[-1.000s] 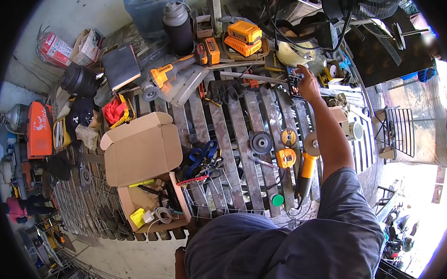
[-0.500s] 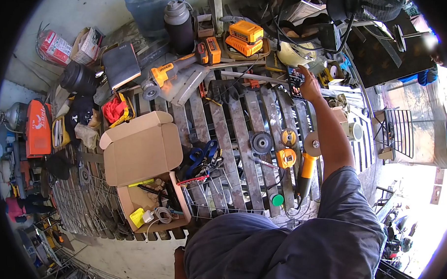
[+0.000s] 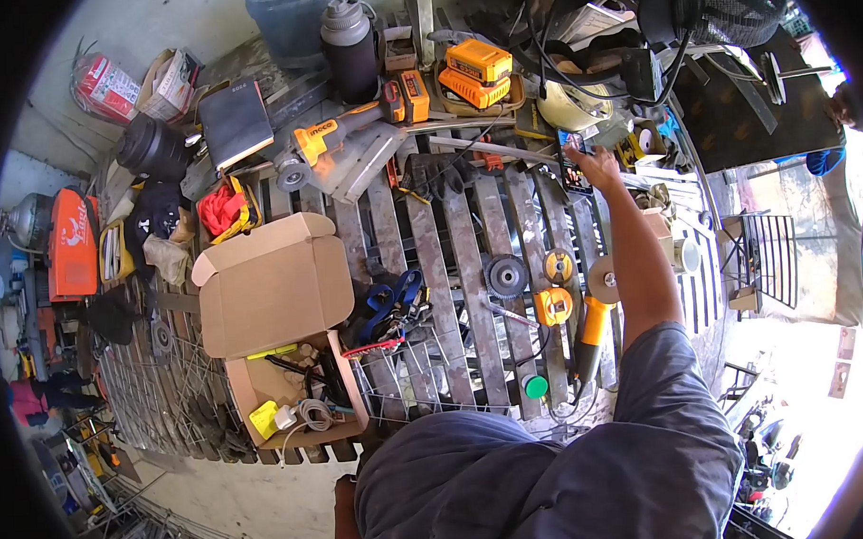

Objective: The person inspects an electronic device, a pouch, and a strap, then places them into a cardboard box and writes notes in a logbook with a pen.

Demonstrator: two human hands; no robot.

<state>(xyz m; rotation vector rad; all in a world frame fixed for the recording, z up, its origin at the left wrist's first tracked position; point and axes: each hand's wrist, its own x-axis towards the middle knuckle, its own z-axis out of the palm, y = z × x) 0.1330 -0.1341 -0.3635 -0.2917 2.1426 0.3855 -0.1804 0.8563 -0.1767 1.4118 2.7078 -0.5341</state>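
Note:
At the far right of the slatted metal bench, my right hand (image 3: 596, 166) is stretched out over a phone (image 3: 574, 176) with a lit screen. Its fingers are extended and apart, right at the screen, and not wrapped round the phone. Directly behind the phone sits a pale rounded helmet (image 3: 575, 106). Nearer to me, under my right forearm, lies a yellow and black angle grinder (image 3: 591, 335) with its disc (image 3: 603, 279). Only a bit of my left arm (image 3: 346, 515) shows at the bottom edge; my left hand is out of sight.
On the slatted bench (image 3: 464, 297) lie a flap disc (image 3: 505, 276), an orange ring-shaped part (image 3: 553, 306) and a green cap (image 3: 535, 387). An open cardboard box (image 3: 276, 294) stands left. Behind are a cordless grinder (image 3: 327, 140), a battery charger (image 3: 475, 85) and a dark bottle (image 3: 348, 54).
My right hand has shifted slightly down and towards me, uncovering more of the phone's upper screen; its fingers look more spread. Elsewhere the bench is unchanged.

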